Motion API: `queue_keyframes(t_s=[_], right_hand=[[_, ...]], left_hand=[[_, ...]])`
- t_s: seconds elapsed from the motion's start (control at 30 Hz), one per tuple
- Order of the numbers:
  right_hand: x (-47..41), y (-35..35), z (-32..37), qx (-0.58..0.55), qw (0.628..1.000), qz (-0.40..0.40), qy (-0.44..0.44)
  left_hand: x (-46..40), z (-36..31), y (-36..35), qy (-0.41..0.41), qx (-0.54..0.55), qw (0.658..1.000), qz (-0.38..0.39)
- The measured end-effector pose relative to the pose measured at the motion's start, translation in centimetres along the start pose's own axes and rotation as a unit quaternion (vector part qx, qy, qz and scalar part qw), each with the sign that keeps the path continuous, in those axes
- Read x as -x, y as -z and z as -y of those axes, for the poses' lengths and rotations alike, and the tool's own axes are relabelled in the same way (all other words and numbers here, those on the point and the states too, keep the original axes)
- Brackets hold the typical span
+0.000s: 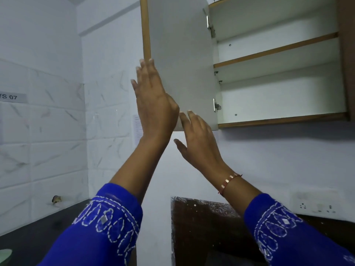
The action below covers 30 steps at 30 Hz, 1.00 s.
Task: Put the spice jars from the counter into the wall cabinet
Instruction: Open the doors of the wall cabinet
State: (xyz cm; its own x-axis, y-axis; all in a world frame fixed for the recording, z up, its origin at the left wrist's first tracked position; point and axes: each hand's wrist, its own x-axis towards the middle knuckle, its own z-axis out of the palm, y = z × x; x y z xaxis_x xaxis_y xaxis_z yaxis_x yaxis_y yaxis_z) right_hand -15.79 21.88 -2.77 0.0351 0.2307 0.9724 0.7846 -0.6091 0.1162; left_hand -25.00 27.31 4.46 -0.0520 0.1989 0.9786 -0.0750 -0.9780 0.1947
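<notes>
The wall cabinet (278,120) hangs at the upper right with its white door (182,54) swung open to the left. Its two white shelves hold nothing that I can see. My left hand (153,100) is raised flat against the door's outer edge, fingers straight and slightly apart. My right hand (197,143) reaches up under the door's lower corner, fingertips touching its bottom edge, fingers spread. Neither hand holds anything. No spice jars show in this view.
A dark stone counter (201,227) lies below, with a second dark counter stretch (34,233) along the tiled left wall. A wall socket plate (315,204) sits at the right above the counter. A pale green object (4,256) peeks in at the bottom left.
</notes>
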Motion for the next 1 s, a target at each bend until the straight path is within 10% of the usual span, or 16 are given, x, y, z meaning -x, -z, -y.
queue_keyframes(t_s=[0.5,1.0], right_hand=[[7.0,16.8,-23.2,0.147,0.983,0.082,-0.069],[11.8,21.0,-43.0,0.354,0.915,0.141,-0.133]], left_hand=[[8.0,-21.9,-11.7,0.004,0.175,0.980,0.092],[13.9,-32.5,-28.2,0.078,0.401,0.876,0.257]])
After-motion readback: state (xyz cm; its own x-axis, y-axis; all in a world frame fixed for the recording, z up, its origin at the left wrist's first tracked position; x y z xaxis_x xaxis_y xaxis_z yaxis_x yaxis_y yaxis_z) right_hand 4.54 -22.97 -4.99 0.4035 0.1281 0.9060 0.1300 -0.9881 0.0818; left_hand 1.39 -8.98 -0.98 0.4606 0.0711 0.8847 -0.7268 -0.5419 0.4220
